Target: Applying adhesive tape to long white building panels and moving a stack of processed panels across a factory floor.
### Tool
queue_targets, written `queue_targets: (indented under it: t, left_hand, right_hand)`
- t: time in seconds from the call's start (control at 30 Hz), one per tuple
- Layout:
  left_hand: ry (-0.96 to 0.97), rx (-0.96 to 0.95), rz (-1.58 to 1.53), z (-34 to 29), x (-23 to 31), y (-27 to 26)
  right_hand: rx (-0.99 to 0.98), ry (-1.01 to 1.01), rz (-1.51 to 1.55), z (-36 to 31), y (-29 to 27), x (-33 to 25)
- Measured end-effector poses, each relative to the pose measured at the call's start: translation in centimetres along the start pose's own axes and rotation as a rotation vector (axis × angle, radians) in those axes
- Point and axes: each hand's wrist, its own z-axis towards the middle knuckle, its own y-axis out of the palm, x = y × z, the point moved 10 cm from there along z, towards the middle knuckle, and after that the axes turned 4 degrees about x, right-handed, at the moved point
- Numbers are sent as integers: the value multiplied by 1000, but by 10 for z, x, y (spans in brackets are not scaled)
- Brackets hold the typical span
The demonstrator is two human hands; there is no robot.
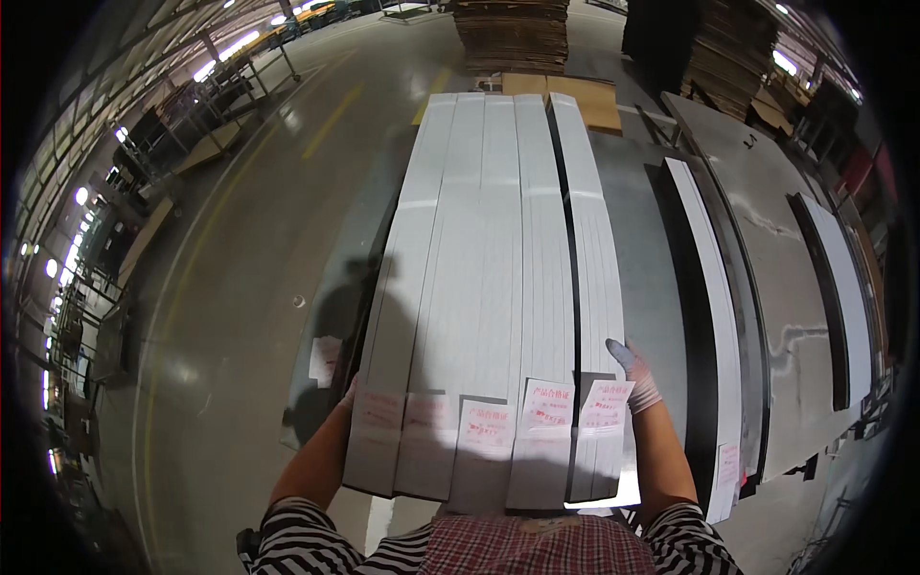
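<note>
Several long bundles of white strips point(470, 287) lie side by side in front of me, running away from my body. A narrow dark gap sets off the rightmost bundle point(592, 278). Paper labels with red print point(486, 426) sit on their near ends under clear bands. My right hand point(632, 372), in a pale glove, closes against the right side of the rightmost bundle, its thumb at the top edge and its other fingers hidden. At the left side of the leftmost bundle is my left hand point(351, 391), mostly hidden behind the edge; its fingers do not show.
A grey sheet point(642, 230) lies under and beside the bundles. To the right, another white-topped bundle point(711, 259) stands near a grey table point(767, 220) bearing one more bundle point(843, 297). Stacked brown cardboard point(511, 36) stands at the far end. Yellow lines mark the floor point(249, 220).
</note>
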Motion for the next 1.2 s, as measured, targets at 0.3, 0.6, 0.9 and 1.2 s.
queue_targets:
  t: [0.3,0.6,0.9,1.2]
  left_hand:
    - [-199,79,-187,-31,-161,-17]
    - [202,153,179,8,-53,-18]
    - [243,-52,320,-14,-66,96]
    - [213,-40,269,4,-61,40]
  right_hand:
    - [76,114,166,-85,-93,14]
    - [41,-88,36,-70,-100,0]
    - [-19,-68,48,-67,-76,-3]
    - [93,-15,-210,-74,-95,-11]
